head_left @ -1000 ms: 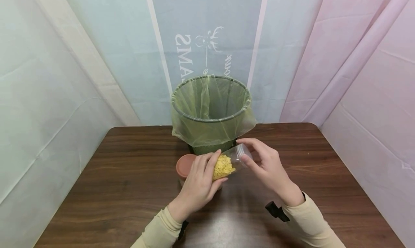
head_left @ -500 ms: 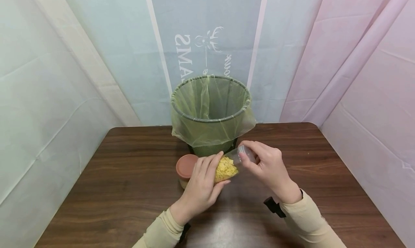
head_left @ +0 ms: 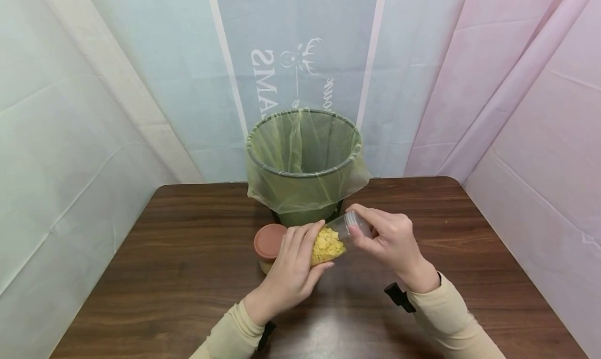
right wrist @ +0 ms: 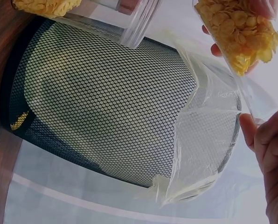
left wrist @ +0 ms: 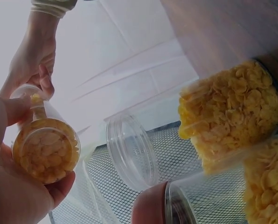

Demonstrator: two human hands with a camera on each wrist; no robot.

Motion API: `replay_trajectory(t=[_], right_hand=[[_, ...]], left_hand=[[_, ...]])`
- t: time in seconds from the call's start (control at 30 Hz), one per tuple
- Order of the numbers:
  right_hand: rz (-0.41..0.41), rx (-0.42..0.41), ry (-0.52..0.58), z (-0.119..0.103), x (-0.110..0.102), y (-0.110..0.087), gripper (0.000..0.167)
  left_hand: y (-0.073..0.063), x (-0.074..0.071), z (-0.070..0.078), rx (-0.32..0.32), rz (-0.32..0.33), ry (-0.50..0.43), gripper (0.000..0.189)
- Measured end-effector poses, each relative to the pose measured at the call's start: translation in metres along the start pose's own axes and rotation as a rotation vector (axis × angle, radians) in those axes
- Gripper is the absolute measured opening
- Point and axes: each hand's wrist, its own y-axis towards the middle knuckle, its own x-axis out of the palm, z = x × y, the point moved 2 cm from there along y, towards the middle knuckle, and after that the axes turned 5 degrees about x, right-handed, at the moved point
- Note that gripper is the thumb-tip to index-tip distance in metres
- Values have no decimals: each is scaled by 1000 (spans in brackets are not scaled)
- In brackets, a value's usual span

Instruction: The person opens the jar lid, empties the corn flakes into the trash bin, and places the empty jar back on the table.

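Note:
My left hand (head_left: 291, 265) grips a clear jar of yellow cornflakes (head_left: 327, 245) round its lower part. The jar is tilted, its threaded end up and to the right. At that end my right hand (head_left: 392, 239) pinches the clear screw lid (head_left: 358, 223) between thumb and fingers. In the left wrist view the held jar's round base (left wrist: 46, 150) faces the camera, and the flakes lie toward the base. The right wrist view has the held jar's flakes (right wrist: 241, 35) at the top right, with my right hand (right wrist: 274, 154) below.
A mesh waste bin (head_left: 305, 214) with a pale yellow liner (head_left: 305, 189) stands behind the hands. A jar with a reddish lid (head_left: 271, 241) sits beside my left hand. Another cornflake jar (left wrist: 230, 100) with a clear lid (left wrist: 132, 151) shows in the left wrist view.
The held jar has shifted slightly right and down. My right hand has turned on the lid, its fingers curling in more than before.

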Motion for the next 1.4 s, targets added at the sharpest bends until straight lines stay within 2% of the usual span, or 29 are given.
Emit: replay_trajectory(t=[0.47,0.67,0.77,1.07,1.4], right_hand=[[27,-40,-17,2,0,-2,40],[43,-170,38,2,-1,1,41],[34,-207,81,3,-1,3,42],[-7,-231,117,3,-1,3,48],[-58,-222,249,1,-2,4,48]], left_hand=[[4,-6,-4,40,-52,-64,62],[3,-7,-4,61,-92,-209,62],[4,-8,-4,60,-92,-235,62],[4,-11,-6,14,-125,-338,63],[3,-12,-7,3,-110,-333,62]])
